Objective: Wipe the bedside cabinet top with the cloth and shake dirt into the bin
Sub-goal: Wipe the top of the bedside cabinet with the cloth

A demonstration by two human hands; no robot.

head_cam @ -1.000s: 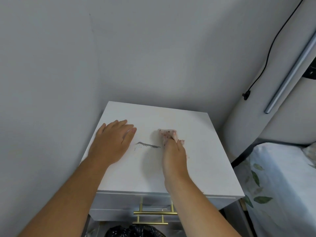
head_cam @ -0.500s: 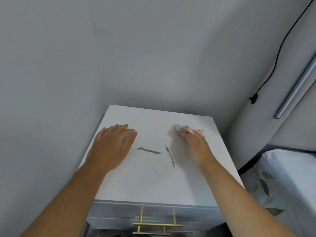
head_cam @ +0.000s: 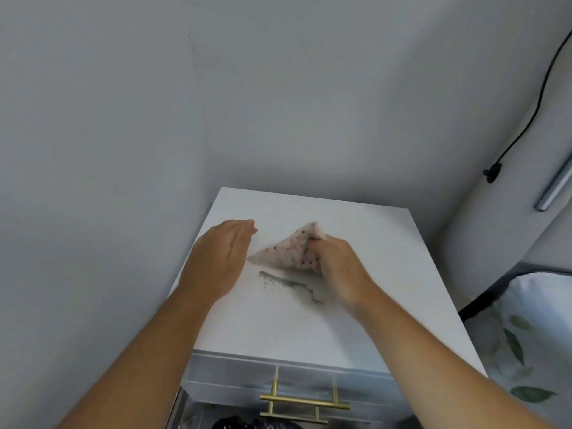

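Two hands are working on the white cabinet top (head_cam: 356, 320); the right hand (head_cam: 337, 267) is clutching a bunched, speckled pink cloth (head_cam: 288, 252) near the middle of the surface, while the left hand (head_cam: 223, 258) is standing on its edge just left of the cloth, fingers straight and together, holding nothing. One grey line of dirt (head_cam: 291, 286) is lying just nearer than the cloth, running from a speckled end at the left to a darker tail at the right, close beside the right wrist. Judging from this, the person is gathering the dirt; to do it well the cloth should be coming down flat behind the line and drawing it in one direction toward the upright left palm, which is serving as a stop, rather than scrubbing back and forth and smearing it; light, even pressure should be keeping the grit under the fabric; the loose specks at the left end are needing a second pass. Folding the cloth around the grit before lifting should be keeping it from spilling on the way to the black bin liner (head_cam: 257, 424) showing below the brass drawer handle (head_cam: 303, 405). No brand, label or writing is showing anywhere.
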